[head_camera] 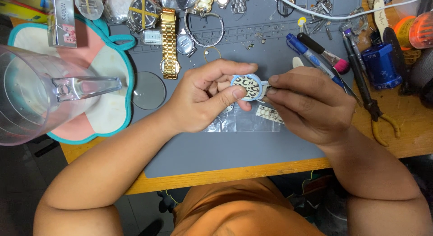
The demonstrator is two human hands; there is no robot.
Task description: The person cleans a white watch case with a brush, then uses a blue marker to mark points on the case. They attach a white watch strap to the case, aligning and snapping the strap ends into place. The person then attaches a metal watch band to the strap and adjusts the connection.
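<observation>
The small round watch point(247, 87), with a pale blue case and a leopard-spotted dial, is held up over the middle of the grey work mat point(234, 150), just above a crinkled clear plastic bag point(239, 123). The left hand point(200, 98) pinches the watch, thumb pressed on its lower edge and forefinger curled over the top, so the fingers are closed on the case. The right hand point(309, 105) meets it from the other side, its fingertips drawn together against the watch's right edge where a bit of pale strap point(269, 113) with a spotted pattern hangs down; whether those fingers hold a tool cannot be told. Just beyond the right hand lie a blue pen point(303, 50) and a black brush with a pink tip point(325, 54), both slanting across the mat. Farther right, on the wooden bench point(406, 132), rest pliers with yellow handles point(378, 115) and a blue cylinder point(381, 67). Beyond the left hand, a gold bracelet watch point(169, 44) lies stretched out on the mat, with a silver-cased watch point(185, 44) just beside it and a thin metal bangle point(204, 29) near that. A loose round glass disc point(148, 90) sits to the left of the left hand, touching the edge of a teal-rimmed cloth pad point(112, 105). A clear plastic jug point(31, 96) fills the near left of the view, its handle pointing toward the disc.
</observation>
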